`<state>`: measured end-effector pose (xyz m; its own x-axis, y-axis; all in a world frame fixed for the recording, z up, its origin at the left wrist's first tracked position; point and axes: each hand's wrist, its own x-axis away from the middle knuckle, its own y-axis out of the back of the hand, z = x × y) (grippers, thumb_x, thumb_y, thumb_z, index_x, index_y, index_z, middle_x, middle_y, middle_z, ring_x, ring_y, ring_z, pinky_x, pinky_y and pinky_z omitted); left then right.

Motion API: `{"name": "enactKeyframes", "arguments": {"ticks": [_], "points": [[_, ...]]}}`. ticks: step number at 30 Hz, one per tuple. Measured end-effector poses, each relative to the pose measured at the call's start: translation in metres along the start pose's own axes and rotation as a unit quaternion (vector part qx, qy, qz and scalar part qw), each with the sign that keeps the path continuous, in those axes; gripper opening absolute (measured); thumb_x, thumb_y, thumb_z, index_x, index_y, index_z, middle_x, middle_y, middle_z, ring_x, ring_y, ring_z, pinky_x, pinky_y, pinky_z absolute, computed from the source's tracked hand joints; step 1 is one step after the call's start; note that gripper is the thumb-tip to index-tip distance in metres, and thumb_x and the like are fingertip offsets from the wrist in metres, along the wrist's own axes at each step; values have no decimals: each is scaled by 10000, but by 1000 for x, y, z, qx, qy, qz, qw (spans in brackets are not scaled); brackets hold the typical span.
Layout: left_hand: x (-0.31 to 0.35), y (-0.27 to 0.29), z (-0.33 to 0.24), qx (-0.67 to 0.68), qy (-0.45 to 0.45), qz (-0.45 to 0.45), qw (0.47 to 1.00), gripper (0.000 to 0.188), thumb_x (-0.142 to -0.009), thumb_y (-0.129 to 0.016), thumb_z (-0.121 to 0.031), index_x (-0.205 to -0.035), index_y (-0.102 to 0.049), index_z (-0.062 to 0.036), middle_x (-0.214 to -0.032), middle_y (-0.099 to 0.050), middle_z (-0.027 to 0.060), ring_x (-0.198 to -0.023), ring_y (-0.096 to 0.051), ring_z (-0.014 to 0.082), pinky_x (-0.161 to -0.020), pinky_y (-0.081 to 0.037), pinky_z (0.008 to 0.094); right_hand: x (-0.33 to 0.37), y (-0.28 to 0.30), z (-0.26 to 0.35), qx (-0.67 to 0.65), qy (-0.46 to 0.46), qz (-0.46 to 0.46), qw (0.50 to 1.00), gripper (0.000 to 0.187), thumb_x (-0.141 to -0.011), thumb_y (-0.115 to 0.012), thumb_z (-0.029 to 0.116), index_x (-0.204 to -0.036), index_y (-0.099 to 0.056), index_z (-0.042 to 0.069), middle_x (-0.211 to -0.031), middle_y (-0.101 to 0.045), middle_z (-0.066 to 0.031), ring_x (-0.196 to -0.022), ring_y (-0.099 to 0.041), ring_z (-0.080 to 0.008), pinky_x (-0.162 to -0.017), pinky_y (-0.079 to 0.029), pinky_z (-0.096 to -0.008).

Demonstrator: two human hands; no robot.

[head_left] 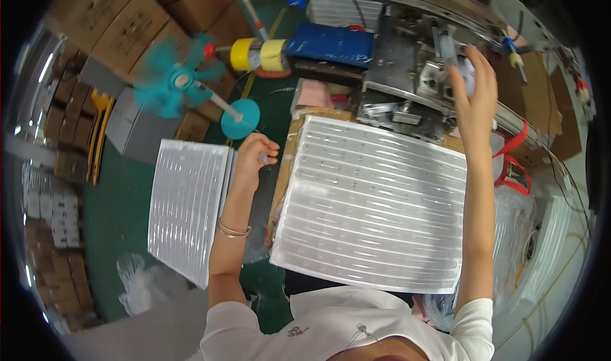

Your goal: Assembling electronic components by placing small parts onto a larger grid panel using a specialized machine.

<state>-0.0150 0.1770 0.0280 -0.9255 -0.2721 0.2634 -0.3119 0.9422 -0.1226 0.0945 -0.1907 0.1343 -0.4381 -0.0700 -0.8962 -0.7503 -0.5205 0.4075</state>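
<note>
My right hand (pixel 476 90) reaches over the metal fixture (pixel 434 81) of the bench machine. Its thumb and fingers are apart, with a whitish shape (pixel 470 76) showing between them; whether they touch it I cannot tell. My left hand (pixel 254 154) hovers beside the left edge of the large tray, fingers curled in around a small clear piece that is mostly hidden. In front of me lies the white ribbed tray (pixel 375 202), its long rows carrying small, hard-to-see parts. Bangles circle my left wrist.
Left of the tray, a stack of similar ribbed trays (pixel 188 202) leans low. A teal fan (pixel 183 79) has blurred blades. A blue block-like part (pixel 330 44) and yellow rolls (pixel 245 54) sit ahead. Cardboard boxes (pixel 95 11) rise far left; red straps (pixel 514 170) hang at right.
</note>
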Motion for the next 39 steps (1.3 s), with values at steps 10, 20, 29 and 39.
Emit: {"name": "enactKeyframes", "arguments": {"ticks": [10, 20, 29, 39], "points": [[-10, -2, 46, -391, -74, 120, 910, 259, -829, -652, -227, -945, -643, 5, -771, -643, 68, -713, -593, 130, -630, -458, 259, 156, -18, 179, -266, 81, 398, 874, 320, -745, -597, 67, -1061, -630, 113, -782, -532, -58, -748, -579, -213, -603, -502, -315], [-13, 0, 37, -228, 65, 152, 960, 215, -791, -686, -95, -969, -638, 15, -769, -582, 25, -618, -512, 74, -529, -414, 208, 150, -24, 195, -302, 62, 458, 834, 239, -747, -615, 74, -978, -555, 90, -913, -536, -84, -785, -610, -226, -614, -525, -336], [8, -34, 14, -441, -244, 18, 864, 223, -801, -634, -83, -1019, -635, -39, -838, -639, 98, -699, -617, 235, -607, -484, 305, 89, 35, 88, -350, -245, 405, 808, 187, -799, -622, 115, -955, -536, 56, -1071, -577, -91, -674, -585, -195, -602, -496, -289], [21, -182, -47, -358, -485, 45, 797, 301, -839, -604, -115, -1139, -594, -90, -1023, -612, 123, -884, -619, 312, -729, -497, 384, 68, 72, 13, -361, -322, 198, 853, 262, -857, -599, 51, -1118, -606, 26, -1140, -581, -62, -924, -556, -96, -745, -475, -202]]}}
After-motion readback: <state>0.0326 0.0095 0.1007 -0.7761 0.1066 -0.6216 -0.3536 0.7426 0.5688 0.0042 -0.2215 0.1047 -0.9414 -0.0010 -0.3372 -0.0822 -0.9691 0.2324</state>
